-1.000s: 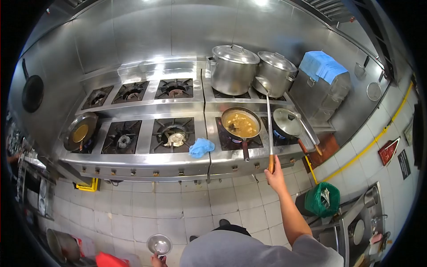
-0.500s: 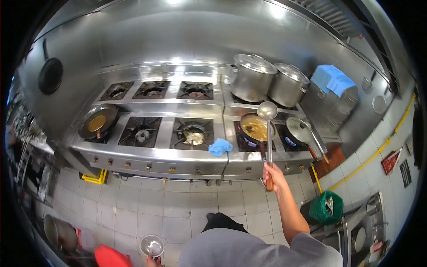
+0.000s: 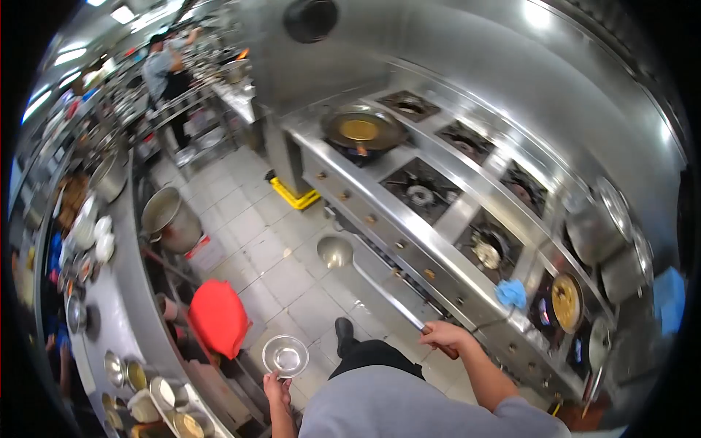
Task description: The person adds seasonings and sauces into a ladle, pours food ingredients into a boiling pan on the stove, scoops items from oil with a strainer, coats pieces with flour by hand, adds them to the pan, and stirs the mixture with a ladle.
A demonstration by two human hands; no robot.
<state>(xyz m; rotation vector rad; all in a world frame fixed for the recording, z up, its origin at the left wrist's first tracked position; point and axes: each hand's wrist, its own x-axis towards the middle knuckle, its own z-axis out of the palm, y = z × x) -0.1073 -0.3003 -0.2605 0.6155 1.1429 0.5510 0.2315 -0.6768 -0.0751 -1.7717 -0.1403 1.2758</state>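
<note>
Your right hand point(image 3: 447, 337) grips the long steel ladle point(image 3: 335, 252), angled forward-left (your left hand point(image 3: 276, 390) holds a round silvery bowl point(image 3: 285, 356)).

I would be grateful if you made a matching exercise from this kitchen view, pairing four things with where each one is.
Things:
1. Small shiny metal bowl
2. Long-handled metal ladle
3. Small crumpled light-blue cloth
4. Round black pan

Places:
A. Against the steel wall
B. In the right hand
C. In the left hand
D. On the front part of the steel stove

Right pairs: 1-C; 2-B; 3-D; 4-A
</note>
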